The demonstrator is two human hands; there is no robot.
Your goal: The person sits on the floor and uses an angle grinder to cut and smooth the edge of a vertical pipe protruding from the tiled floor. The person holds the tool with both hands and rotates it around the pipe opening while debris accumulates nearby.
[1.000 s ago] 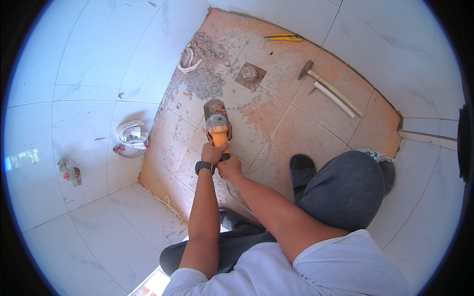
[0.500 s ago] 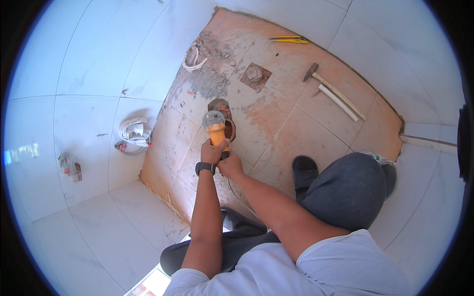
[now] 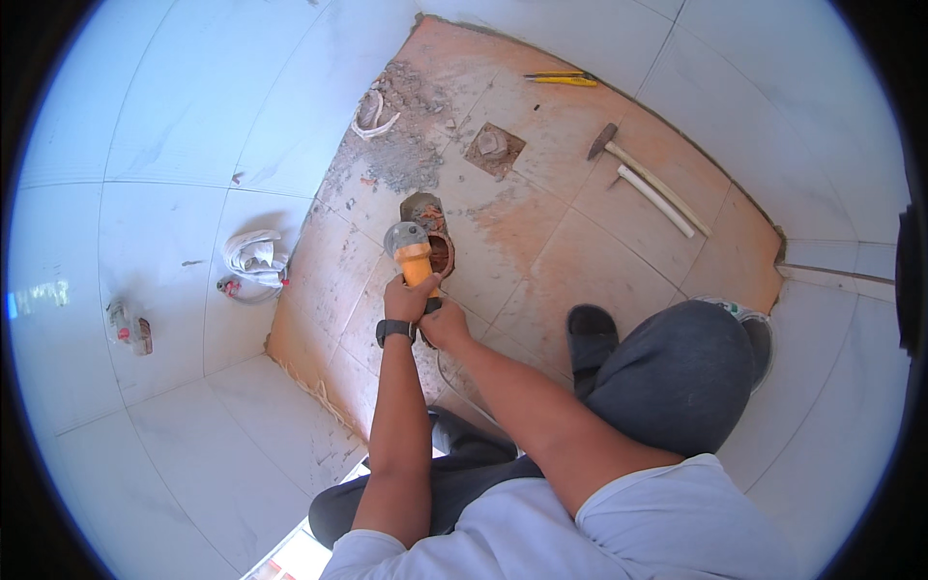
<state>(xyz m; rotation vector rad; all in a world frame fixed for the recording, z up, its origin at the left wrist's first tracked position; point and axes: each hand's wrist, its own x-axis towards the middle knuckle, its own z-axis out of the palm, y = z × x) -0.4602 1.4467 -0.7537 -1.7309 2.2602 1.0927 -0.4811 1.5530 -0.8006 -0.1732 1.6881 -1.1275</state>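
Observation:
Both hands grip one angle grinder (image 3: pixel 416 261), yellow-orange in the body with a grey disc guard at its far end. My left hand (image 3: pixel 405 298), with a dark watch at the wrist, wraps the front of the body. Behind it my right hand (image 3: pixel 445 326) is closed round the dark rear end. The grinder's head is just left of a rough hole (image 3: pixel 442 253) cut in the tiled floor (image 3: pixel 541 266), where reddish broken material shows. Whether the disc touches the tile is hidden by the guard. A pale cord (image 3: pixel 464 391) trails back from my hands.
A hammer (image 3: pixel 650 176) and a white-handled tool (image 3: pixel 655 201) lie to the right. Yellow-handled pliers or cutters (image 3: pixel 563 78) lie by the far wall. Rubble (image 3: pixel 406 159) and a curved white piece (image 3: pixel 373 116) lie far left, near a square cut-out (image 3: pixel 495 150). Pipe fittings (image 3: pixel 253 263) protrude from the left wall.
The grinder's head has moved slightly left relative to the hole, uncovering more of it. Both hands keep their grip. The whole view has shifted a little.

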